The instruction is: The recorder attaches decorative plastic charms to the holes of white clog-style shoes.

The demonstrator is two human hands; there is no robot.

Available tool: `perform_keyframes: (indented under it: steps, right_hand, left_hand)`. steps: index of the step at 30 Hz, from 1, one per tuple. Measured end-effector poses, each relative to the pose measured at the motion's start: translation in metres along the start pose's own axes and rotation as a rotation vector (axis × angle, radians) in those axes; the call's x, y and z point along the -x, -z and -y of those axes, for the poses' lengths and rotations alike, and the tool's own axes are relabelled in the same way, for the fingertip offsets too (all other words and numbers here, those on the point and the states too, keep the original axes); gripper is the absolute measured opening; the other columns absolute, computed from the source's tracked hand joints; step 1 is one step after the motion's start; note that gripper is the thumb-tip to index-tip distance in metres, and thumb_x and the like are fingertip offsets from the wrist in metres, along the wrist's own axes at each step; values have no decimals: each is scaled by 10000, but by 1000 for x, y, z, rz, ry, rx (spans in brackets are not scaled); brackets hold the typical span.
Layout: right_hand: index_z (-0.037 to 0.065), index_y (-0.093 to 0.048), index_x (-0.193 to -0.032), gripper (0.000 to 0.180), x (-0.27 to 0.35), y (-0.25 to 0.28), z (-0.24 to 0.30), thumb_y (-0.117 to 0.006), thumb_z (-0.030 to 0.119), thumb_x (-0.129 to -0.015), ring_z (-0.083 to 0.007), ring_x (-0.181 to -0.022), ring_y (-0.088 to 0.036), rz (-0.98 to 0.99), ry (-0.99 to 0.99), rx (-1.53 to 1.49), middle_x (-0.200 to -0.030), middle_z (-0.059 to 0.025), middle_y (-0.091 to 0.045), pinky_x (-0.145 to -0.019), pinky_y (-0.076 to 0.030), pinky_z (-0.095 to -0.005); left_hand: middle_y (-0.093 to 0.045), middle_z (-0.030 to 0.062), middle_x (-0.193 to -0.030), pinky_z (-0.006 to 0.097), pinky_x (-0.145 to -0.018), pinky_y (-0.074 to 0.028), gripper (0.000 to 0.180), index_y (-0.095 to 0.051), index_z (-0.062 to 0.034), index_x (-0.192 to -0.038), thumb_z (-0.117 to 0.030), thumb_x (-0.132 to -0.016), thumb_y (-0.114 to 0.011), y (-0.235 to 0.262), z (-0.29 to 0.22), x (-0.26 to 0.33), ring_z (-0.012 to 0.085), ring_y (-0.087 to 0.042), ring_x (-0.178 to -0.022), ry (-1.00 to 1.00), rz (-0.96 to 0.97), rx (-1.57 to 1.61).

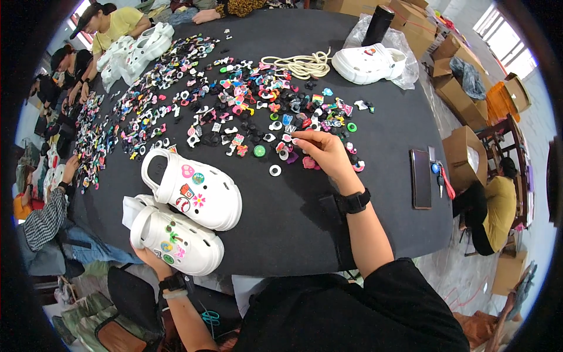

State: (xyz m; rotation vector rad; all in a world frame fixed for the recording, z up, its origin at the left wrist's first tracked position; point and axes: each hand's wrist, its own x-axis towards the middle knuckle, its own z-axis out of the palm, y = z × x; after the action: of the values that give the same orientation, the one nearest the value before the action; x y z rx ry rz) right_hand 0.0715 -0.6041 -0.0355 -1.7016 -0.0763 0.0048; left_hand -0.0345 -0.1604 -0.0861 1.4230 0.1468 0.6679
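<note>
A white clog (179, 240) with colourful charms on its upper sits at the near edge of the dark table. My left hand (153, 262) grips its heel end from below; most of its fingers are hidden by the shoe. Just behind it stands a second white clog (202, 190), also dotted with charms. My right hand (328, 154) is over the near edge of a wide spread of small shoe charms (234, 100), thumb and fingertips pinched together. Whatever is in that pinch is too small to make out. A round green charm (259, 151) lies to its left.
Behind the charms are a coil of cream cord (305, 64), another white clog (369, 64) and a black cylinder (378, 25). A phone (420, 179) and keys (440, 182) lie at the right. Co-workers sit along the left side, near more clogs (138, 50). Cardboard boxes (463, 105) stand beyond.
</note>
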Motion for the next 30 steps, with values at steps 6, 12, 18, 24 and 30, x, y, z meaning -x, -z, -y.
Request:
perform_keyframes:
  steps: [6,12,18,24,30]
  right_hand:
    - [48,-653,-1112,243,0,0,-3,-613,102,-879,-16,-596,-504,1,58,36,-829,7,-629,-506,-412,-176]
    - [15,-630,-1127,269,0,-3,-4,-628,66,-864,-75,-769,-586,-14,100,-49,-930,-19,-649,-670,-480,-215]
    - [4,-647,-1053,206,2,-5,0,-638,80,-862,-66,-784,-582,-28,36,15,-907,-23,-654,-673,-470,-214]
    - [14,-663,-1045,196,3,-3,1,-628,77,-863,-33,-639,-521,5,18,80,-769,14,-615,-550,-421,-202]
    - [18,-671,-1048,203,1,-2,-6,-628,73,-858,-56,-715,-559,-24,101,138,-851,-9,-653,-635,-442,-201]
  left_hand:
    - [-579,176,-1144,391,-823,-541,304,-457,15,-1162,-150,-922,-545,8,5,1,252,-632,-962,11,-16,-23]
    - [-562,119,-1109,341,-860,-487,330,-457,23,-1165,-192,-932,-552,32,21,0,194,-579,-970,-4,-63,-113]
    - [-588,95,-1056,297,-821,-484,287,-498,27,-1142,-83,-885,-562,32,19,-2,163,-585,-915,-89,-152,-263]
    - [-595,88,-1028,281,-801,-481,300,-508,29,-1134,-128,-888,-577,24,17,1,158,-586,-906,-66,-164,-267]
    - [-597,91,-1030,283,-820,-464,302,-510,36,-1136,-145,-901,-566,32,20,-1,158,-577,-916,-125,-156,-250]
